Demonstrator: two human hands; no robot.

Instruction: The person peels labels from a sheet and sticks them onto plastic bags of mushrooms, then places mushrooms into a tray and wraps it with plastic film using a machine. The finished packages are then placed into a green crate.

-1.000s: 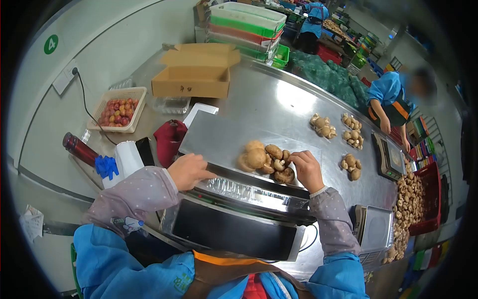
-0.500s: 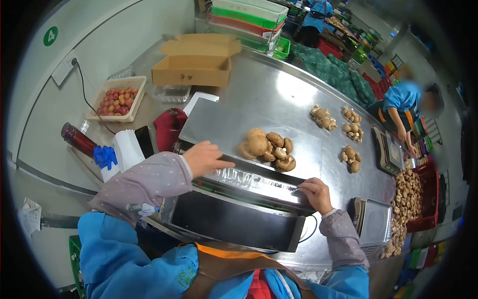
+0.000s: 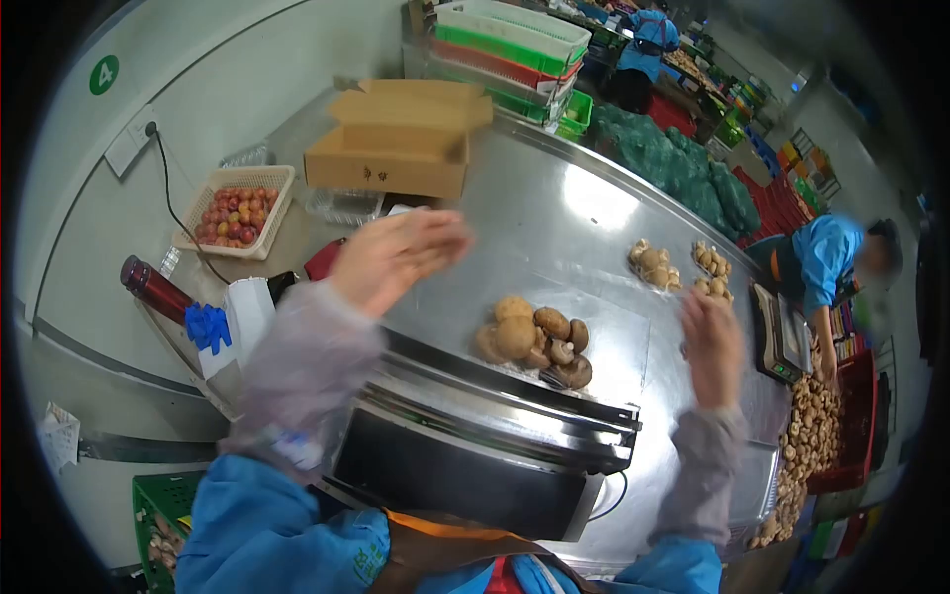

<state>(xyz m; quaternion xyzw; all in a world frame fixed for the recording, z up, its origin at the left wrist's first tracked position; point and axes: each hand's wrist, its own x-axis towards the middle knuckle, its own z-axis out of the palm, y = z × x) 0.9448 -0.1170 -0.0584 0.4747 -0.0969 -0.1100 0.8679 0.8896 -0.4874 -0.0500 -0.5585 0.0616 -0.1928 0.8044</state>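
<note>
My left hand (image 3: 401, 259) is raised over the left end of the film wrapper (image 3: 505, 401), its fingers long and pressed together. My right hand (image 3: 711, 346) is up beyond the wrapper's right end, fingers upward and smeared by motion. Both hands seem to grip the edge of clear plastic film, which barely shows against the steel. Between and below them, a cluster of brown mushrooms (image 3: 534, 342) sits just behind the wrapper's far edge. Any tray beneath it is mostly hidden.
Small mushroom packs (image 3: 654, 265) stand at the right on the steel table (image 3: 539, 213). A scale (image 3: 782, 332) and a heap of mushrooms (image 3: 802, 426) lie farther right, near a co-worker (image 3: 826, 257). A cardboard box (image 3: 386, 158) and a plum basket (image 3: 236, 210) are at the left.
Both hands have lifted from the wrapper and moved away from my body and farther apart. The wrinkled film edge no longer lies along the wrapper. The co-worker bends lower over the mushroom heap.
</note>
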